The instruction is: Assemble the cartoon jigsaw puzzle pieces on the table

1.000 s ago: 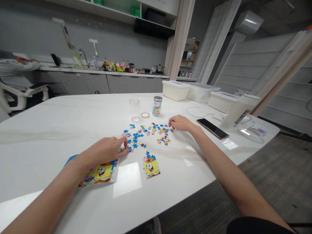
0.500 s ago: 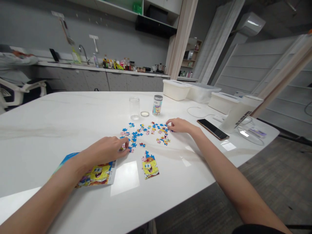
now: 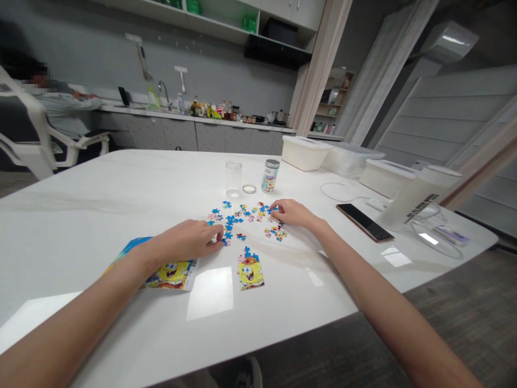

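Loose jigsaw pieces (image 3: pixel 229 222), mostly blue with some pink and yellow, lie spread between my two hands. My left hand (image 3: pixel 194 238) rests at their left edge, fingers curled and thumb close to the index finger; whatever is between them is hidden. At the right side of the spread, my right hand (image 3: pixel 293 212) reaches over the pieces, its bent fingertips a little apart and touching or just above them. A partly joined cartoon puzzle (image 3: pixel 251 270) lies nearer to me. Under my left forearm is a picture sheet (image 3: pixel 172 274) of a yellow cartoon figure, partly covered.
Behind the pieces stand a clear jar (image 3: pixel 233 179), a ring-shaped lid (image 3: pixel 249 189) and a printed canister (image 3: pixel 270 176). A phone (image 3: pixel 364 222), a white tumbler (image 3: pixel 418 198) and storage boxes (image 3: pixel 306 153) are at the right. Another person (image 3: pixel 67 108) sits at far left.
My right hand has shifted left over the pieces. The fingers of my left hand have drawn closer together at the pile's edge. The view has turned slightly left.
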The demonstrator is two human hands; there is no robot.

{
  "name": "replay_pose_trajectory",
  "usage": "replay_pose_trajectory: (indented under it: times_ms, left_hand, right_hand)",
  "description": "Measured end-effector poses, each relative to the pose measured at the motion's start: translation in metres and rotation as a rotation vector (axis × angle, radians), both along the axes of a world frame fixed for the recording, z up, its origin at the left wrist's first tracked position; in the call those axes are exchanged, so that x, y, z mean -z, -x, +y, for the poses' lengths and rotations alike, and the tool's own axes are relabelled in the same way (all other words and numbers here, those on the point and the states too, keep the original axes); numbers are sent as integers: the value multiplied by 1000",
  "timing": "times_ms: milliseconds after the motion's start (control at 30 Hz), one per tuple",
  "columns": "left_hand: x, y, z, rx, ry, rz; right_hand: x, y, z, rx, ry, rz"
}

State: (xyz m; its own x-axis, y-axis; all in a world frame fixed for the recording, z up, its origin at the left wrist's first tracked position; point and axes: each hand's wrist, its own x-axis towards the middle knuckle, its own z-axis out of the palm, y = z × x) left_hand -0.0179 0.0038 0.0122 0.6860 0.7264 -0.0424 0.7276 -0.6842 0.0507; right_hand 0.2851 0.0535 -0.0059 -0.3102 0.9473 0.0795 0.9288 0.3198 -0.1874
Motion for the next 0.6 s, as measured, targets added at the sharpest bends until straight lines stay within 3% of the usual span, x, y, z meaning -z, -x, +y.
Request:
replay_pose_trajectory:
  times_ms: [367, 600]
  left_hand:
    - [2, 2, 0, 15, -27, 21]
    - [4, 3, 0, 18, -20, 17]
  right_hand:
    - [7, 5, 3, -60, 37, 145]
    - [7, 8, 1, -105, -109, 192]
